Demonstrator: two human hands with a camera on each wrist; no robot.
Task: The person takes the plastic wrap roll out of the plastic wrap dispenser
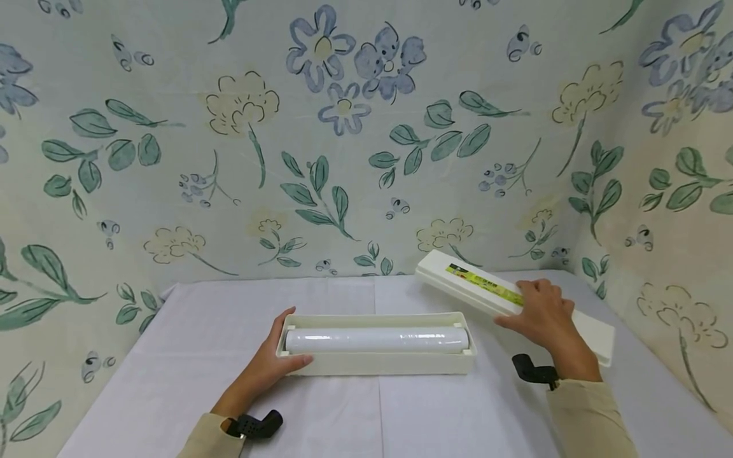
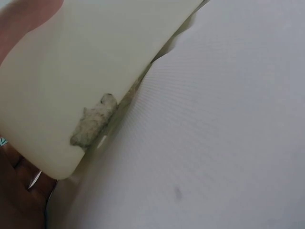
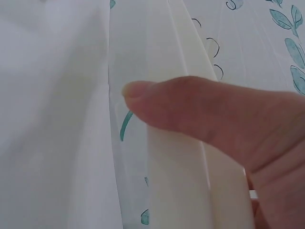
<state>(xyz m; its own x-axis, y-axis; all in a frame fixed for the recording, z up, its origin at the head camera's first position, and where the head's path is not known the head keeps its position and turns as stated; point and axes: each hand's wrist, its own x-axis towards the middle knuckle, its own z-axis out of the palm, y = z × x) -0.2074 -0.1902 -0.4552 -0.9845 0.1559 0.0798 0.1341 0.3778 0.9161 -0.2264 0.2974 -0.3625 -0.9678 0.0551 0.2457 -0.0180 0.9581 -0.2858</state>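
On the white cloth lies a long cream box (image 1: pixel 383 364), its top off and a shiny white roll of cling film (image 1: pixel 378 340) lying lengthwise inside. My left hand (image 1: pixel 269 369) grips the box's left end, thumb on the front wall and fingers behind the end. A grey, rough patch (image 2: pixel 95 121) marks the box wall in the left wrist view. Off to the right, my right hand (image 1: pixel 544 318) holds the cream lid (image 1: pixel 592 331) at a slant above the table, its yellow-green label (image 1: pixel 487 283) facing up. The right thumb (image 3: pixel 190 102) lies across the lid's edge in the right wrist view.
The table (image 1: pixel 321 420) is covered by a white cloth with a crease down the middle. Floral fabric (image 1: pixel 343 191) hangs behind it and along the sides. Each wrist wears a black camera, one at the left (image 1: pixel 260 425) and one at the right (image 1: pixel 532 370).
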